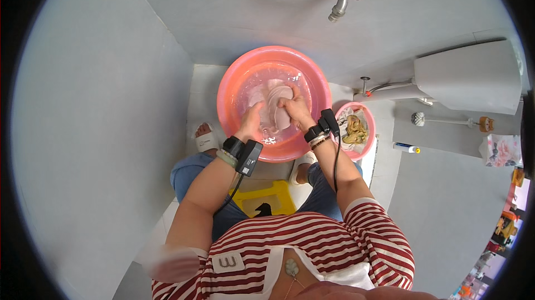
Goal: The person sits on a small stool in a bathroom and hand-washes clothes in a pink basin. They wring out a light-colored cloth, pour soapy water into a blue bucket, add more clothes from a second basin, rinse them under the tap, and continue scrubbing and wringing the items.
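Observation:
A large pink basin [227, 85] stands on the floor in front of me, with water in it. A pale pink, wet cloth [277, 111] lies bunched and folded in the water. My right hand [296, 109] grips the cloth from the right, its thumb bent over a raised fold. On the cloth's left side, my left hand [253, 121] holds it low at the water, thumb stretched along the fabric. The other fingers of the left hand are mostly hidden. Both wrists carry black strapped devices with cables.
A small pink basin [372, 128] with brown and white cloth stands right of the large one. Below me is a yellow stool [267, 197]. A metal tap [338, 9] projects from the wall above. A toilet brush [446, 120] and a white tube [406, 148] are at the right.

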The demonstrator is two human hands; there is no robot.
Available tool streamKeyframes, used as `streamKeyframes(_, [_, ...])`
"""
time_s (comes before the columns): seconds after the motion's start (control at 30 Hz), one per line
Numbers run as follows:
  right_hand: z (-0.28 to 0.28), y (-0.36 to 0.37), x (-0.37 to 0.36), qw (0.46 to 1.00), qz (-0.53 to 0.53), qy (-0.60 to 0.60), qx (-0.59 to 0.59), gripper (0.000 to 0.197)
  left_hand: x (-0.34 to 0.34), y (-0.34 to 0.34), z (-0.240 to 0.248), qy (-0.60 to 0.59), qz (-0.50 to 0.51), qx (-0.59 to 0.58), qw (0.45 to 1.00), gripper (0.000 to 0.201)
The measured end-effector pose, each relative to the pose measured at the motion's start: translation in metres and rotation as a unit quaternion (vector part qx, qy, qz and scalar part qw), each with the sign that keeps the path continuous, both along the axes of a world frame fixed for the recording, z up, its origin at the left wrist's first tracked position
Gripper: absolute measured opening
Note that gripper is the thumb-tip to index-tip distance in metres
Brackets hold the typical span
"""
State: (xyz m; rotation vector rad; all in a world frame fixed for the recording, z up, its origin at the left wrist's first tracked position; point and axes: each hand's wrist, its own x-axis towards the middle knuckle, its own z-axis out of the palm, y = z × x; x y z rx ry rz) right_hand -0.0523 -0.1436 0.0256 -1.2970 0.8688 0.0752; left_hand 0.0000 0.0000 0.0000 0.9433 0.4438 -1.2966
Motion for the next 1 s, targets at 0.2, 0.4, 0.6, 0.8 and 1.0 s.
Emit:
streamKeyframes(0.2, [0.054, 0.046, -0.024, 0.98, 0.014, -0.19, 0.064, 0.055, 0.006, -0.004, 0.062, -0.032, 0.131, -0.11, 0.985, 0.05])
streamKeyframes(0.4, [0.066, 0.078, -0.034, 0.944, 0.081, -0.224, -0.228, 0.032, 0.006, 0.001, 0.044, 0.026, 0.096, -0.22, 0.97, 0.044])
streamKeyframes(0.6, [0.04, 0.074, -0.025, 0.848, 0.077, -0.28, -0.444, 0.029, 0.009, -0.003, 0.043, -0.033, 0.103, -0.213, 0.971, 0.042])
streamKeyframes(0.8, [0.011, 0.06, -0.024, 0.827, 0.111, -0.237, -0.498, 0.033, -0.002, 0.0, 0.024, -0.043, 0.095, -0.127, 0.986, 0.052])
streamKeyframes(1.0, [-0.001, 0.026, -0.017, 0.882, 0.085, -0.158, -0.435, 0.04, -0.005, 0.002, 0.022, -0.088, 0.02, 0.023, 0.996, 0.064])
